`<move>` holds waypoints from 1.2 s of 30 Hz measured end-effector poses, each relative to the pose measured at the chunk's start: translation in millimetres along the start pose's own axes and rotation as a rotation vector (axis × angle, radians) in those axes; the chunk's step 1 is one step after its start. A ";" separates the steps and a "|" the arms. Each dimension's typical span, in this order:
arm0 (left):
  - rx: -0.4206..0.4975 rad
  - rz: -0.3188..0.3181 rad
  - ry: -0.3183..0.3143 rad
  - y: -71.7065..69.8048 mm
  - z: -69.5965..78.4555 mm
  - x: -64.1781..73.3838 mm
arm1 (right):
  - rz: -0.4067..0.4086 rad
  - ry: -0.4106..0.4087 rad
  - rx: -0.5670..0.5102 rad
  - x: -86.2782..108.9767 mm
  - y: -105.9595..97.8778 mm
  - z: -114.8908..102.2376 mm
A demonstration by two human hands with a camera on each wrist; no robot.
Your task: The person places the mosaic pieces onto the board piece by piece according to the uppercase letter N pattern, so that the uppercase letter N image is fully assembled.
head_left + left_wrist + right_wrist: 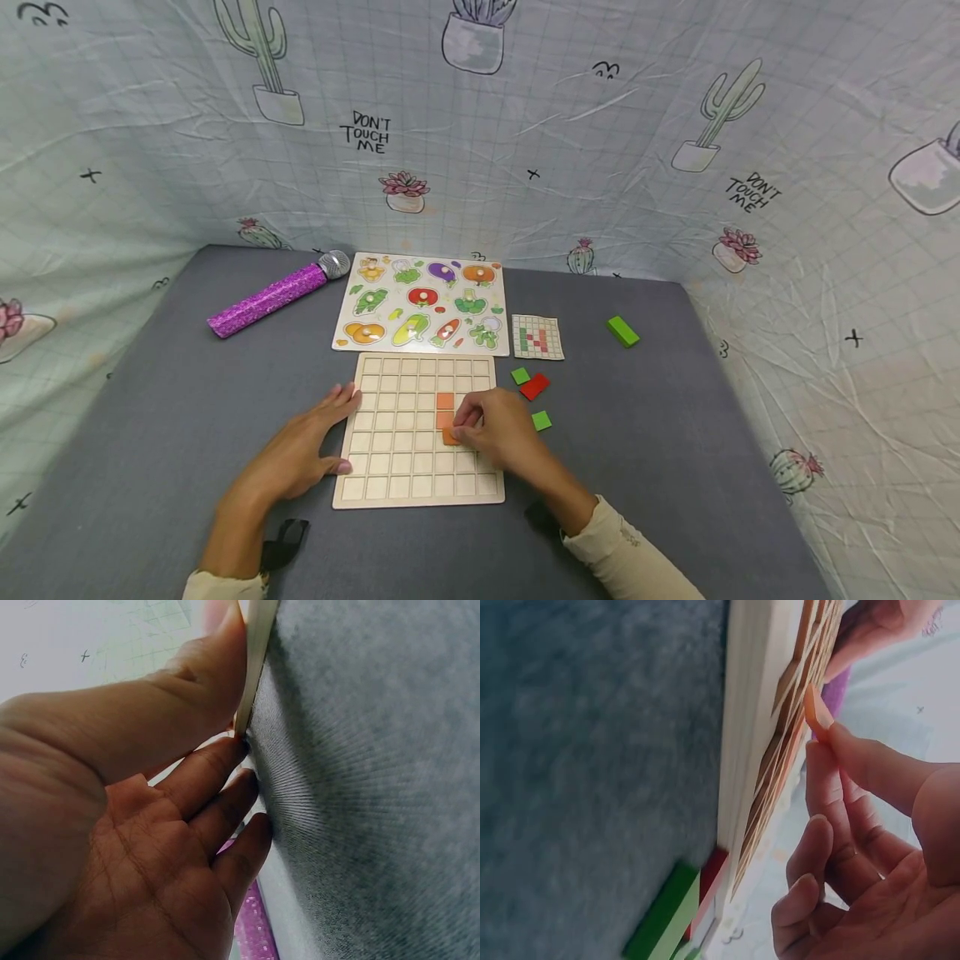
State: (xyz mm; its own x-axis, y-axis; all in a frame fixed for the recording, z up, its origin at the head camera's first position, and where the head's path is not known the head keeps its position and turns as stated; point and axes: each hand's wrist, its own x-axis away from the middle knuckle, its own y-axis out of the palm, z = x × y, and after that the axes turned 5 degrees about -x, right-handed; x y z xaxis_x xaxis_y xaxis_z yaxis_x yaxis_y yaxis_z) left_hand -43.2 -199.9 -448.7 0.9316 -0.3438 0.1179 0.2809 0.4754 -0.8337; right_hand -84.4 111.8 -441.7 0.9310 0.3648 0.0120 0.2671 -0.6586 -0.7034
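The fingers of the right hand (495, 427) pinched an orange tile (450, 436) between thumb and forefinger, the other fingers loosely bent behind. The tile lay off the fingertips to the person's left, over the wooden grid board (416, 503), just below two seated orange tiles (445, 401) in one column. It stood tilted to the board; whether its edge touched the grid could not be told. Square in outline, it had no plain long axis. The right hand was by far the nearer. The tile looked thin, flat and plain, a darker orange than the seated pair in the head view.

The fingers of the left hand (303, 446) were spread, fingertips and thumb touching the board's left edge. Right of the board lay red pieces (535, 387) and green pieces (520, 376); beyond them, near the board's far corner, a pattern card (537, 337) rested on the grey bench (637, 483).
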 end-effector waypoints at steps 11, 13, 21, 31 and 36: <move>0.001 0.005 0.002 0.5 0.4 0.1 | 0.002 0.004 0.111 -0.2 12.9 -5.6; 0.000 0.007 0.006 0.4 0.4 0.4 | 0.002 0.001 0.121 -0.4 13.7 -5.2; -0.003 0.006 0.009 0.8 0.7 0.2 | -0.054 -0.011 0.113 -3.0 9.9 -1.2; -0.005 0.004 0.014 1.3 0.5 -0.4 | -0.128 -0.028 -0.062 0.0 -12.5 12.5; -0.003 0.005 0.016 1.0 -0.9 -0.1 | -0.087 -0.052 -0.094 3.9 -27.3 24.0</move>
State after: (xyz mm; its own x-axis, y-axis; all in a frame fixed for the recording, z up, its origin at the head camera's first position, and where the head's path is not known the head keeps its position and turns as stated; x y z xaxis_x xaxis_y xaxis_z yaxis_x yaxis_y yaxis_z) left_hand -43.2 -200.1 -450.0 0.9292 -0.3542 0.1054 0.2756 0.4745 -0.8360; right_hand -93.9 147.0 -439.5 0.8898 0.4552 0.0310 0.3705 -0.6812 -0.6315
